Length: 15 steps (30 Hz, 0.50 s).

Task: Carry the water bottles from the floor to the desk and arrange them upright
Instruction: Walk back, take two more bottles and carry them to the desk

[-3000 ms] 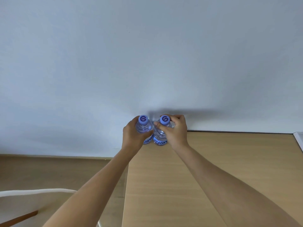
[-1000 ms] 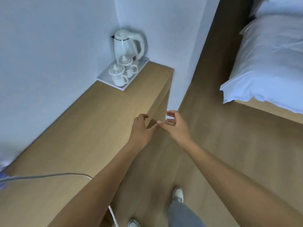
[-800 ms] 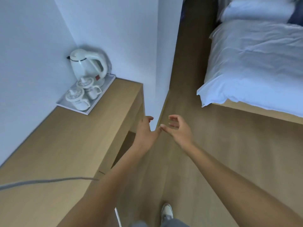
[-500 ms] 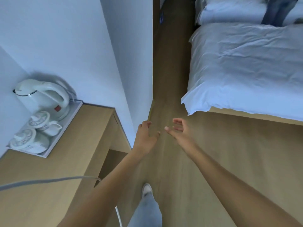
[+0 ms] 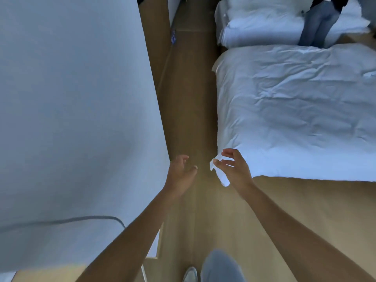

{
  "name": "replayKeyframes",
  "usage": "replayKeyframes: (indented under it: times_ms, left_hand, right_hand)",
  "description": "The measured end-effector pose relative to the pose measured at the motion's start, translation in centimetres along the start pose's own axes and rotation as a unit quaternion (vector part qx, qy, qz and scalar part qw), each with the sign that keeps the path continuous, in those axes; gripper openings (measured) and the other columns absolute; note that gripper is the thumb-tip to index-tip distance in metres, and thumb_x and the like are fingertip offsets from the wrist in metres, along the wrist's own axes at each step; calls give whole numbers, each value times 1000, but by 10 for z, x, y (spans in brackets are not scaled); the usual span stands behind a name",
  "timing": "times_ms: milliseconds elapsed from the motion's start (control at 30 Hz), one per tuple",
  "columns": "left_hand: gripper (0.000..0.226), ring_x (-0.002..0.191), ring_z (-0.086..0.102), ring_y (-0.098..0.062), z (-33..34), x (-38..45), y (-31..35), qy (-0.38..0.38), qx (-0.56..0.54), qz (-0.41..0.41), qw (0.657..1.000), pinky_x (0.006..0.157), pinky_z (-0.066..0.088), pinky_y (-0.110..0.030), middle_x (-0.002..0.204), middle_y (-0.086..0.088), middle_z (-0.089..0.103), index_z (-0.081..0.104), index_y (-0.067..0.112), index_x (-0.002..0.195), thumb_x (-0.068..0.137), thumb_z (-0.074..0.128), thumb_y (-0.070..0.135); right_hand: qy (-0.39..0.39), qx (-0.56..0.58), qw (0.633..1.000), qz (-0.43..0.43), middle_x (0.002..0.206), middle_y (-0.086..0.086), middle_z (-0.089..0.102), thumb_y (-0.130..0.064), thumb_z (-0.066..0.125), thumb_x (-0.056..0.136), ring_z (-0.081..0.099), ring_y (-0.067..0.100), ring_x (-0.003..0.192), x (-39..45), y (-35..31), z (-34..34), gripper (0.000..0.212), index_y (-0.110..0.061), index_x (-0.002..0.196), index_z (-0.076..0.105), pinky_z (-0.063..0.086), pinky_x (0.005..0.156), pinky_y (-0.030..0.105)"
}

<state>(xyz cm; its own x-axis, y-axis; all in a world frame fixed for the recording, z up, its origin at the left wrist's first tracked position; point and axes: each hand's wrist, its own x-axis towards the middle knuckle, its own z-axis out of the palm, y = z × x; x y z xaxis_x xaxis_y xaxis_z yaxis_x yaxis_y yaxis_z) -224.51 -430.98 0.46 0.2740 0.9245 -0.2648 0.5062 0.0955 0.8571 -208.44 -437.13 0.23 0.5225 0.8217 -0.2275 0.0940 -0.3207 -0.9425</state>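
Note:
My left hand (image 5: 181,176) and my right hand (image 5: 234,169) are stretched out in front of me over the wooden floor (image 5: 189,98). Both hold nothing and their fingers are loosely spread. The right hand overlaps the near corner of the bed cover. Far down the floor, by the wall, lies a small blue thing (image 5: 173,36) that may be water bottles; it is too small to tell. Of the desk only a strip of wooden top (image 5: 50,273) shows at the bottom left.
A white wall (image 5: 71,108) fills the left side. A bed with white covers (image 5: 295,110) stands on the right, a second bed (image 5: 260,21) beyond it with another person's legs (image 5: 317,23) by it. A narrow floor passage runs between wall and beds. A grey cable (image 5: 81,218) crosses the lower left.
The view swung right from the desk, where both hands gripped upright bottles, to the passage by the bed. Kettle and cups left the view. Both hands are now empty.

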Motion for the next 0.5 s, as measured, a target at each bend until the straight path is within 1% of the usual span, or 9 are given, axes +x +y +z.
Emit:
replayKeyframes:
  times_ms: [100,200,267,367,500]
  left_hand:
    - [42,124,48,-17,14,84,26,0,8,0,1000,96,44,-28,134,-1,50,48,17,132,92,60,24]
    - [43,127,48,-18,25,174,50,3,9,-10,1000,99,45,-31,138,0,49,47,19,132,92,60,25]
    - [43,127,48,-18,29,244,68,15,6,-16,1000,100,45,-32,138,-1,49,48,19,132,92,60,25]
    - [42,125,50,-18,31,334,101,31,2,-28,999,101,44,-33,137,-2,51,49,18,132,92,61,25]
    - [43,125,50,-16,33,443,145,34,7,-31,999,100,42,-31,136,-2,52,49,17,133,92,59,25]
  right_hand:
    - [-5,1,1000,2,122,-12,57,-30,75,84,58,7,104,86,-12,0,46,-22,124,54,41,73,12]
    - [-19,1,1000,8,120,-12,56,-31,75,83,58,3,99,181,-25,2,46,-23,123,54,40,69,10]
    - [-19,-8,1000,6,119,-11,57,-31,75,83,59,6,99,254,-38,4,46,-22,123,54,42,73,13]
    - [-28,-14,999,18,121,-8,58,-30,75,83,61,13,104,351,-64,3,45,-21,121,55,49,87,25]
    - [-41,-16,999,29,123,-7,57,-29,74,84,60,15,108,465,-104,1,44,-21,122,54,49,96,32]
